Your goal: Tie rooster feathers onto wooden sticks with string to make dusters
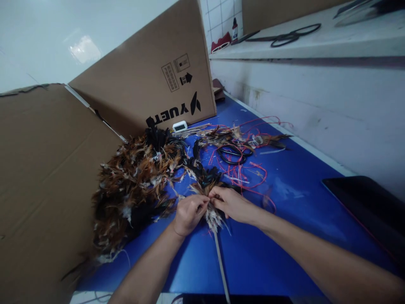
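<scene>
A bundle of dark and brown feathers (207,176) sits around a thin stick (220,261), with pale feather ends (214,220) spread below my fingers. My left hand (190,212) is closed in a pinch at the left of the bundle. From the right, my right hand (232,204) pinches at the same spot, fingertips close to those of the left. What lies between the fingers is too small to make out. Beyond the hands, tangled red string (236,174) lies around black-handled scissors (232,154).
A large heap of brown and black feathers (126,190) lies left, against an opened cardboard box (152,67). A small white digital display (180,126) stands behind. More loose feathers (228,135) lie farther back. A dark flat object (363,207) is at right; another pair of scissors (284,38) rests on a ledge.
</scene>
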The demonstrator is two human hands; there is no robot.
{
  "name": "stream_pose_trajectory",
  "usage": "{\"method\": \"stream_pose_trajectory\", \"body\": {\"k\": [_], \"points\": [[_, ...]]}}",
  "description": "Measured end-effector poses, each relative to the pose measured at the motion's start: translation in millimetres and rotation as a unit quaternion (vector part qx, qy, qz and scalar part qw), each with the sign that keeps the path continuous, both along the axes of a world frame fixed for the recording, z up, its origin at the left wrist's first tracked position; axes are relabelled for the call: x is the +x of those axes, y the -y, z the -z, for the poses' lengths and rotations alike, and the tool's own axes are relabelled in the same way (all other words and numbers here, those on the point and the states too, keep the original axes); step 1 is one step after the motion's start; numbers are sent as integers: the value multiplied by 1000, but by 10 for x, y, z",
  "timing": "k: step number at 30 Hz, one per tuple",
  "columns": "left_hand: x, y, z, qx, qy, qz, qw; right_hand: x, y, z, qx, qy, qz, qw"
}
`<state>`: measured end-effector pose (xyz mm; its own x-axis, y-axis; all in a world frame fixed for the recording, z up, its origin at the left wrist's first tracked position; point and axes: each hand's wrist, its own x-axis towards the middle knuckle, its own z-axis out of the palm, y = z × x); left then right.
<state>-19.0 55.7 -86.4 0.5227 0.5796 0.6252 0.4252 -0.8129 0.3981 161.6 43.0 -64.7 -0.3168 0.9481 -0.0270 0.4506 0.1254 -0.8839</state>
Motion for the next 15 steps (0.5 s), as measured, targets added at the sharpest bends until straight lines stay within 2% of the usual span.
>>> {"method": "stream_pose_trajectory", "body": {"k": [9,15], "points": [[-2,10,6,47,4,-8,999,-2,0,31,-16,-13,9,1000],[-5,34,-15,50,0,-14,999,4,8,-18,-30,-7,5,1000]]}}
